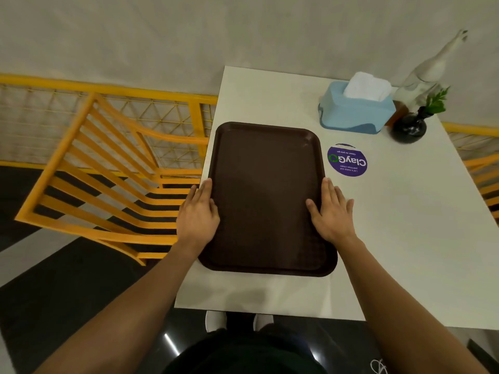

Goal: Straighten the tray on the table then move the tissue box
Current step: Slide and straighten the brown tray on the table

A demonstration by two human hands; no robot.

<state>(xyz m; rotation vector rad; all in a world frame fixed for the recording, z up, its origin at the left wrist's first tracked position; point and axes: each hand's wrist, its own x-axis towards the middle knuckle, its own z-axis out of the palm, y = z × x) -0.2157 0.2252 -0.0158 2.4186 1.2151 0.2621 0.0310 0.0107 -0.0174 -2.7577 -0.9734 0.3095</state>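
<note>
A dark brown rectangular tray (266, 184) lies on the white table (405, 225), along the table's left edge, its long sides nearly parallel to that edge. My left hand (198, 217) grips the tray's left rim, thumb on the tray. My right hand (330, 211) presses on the right rim, thumb inside, fingers spread on the table. A light blue tissue box (353, 112) with white tissues sticking out stands at the far right of the table, apart from the tray.
A purple round sticker (347, 159) is on the table between tray and tissue box. A black vase with green leaves (409, 128) and a white figurine (426, 76) stand right of the box. A yellow chair (108, 179) is left of the table.
</note>
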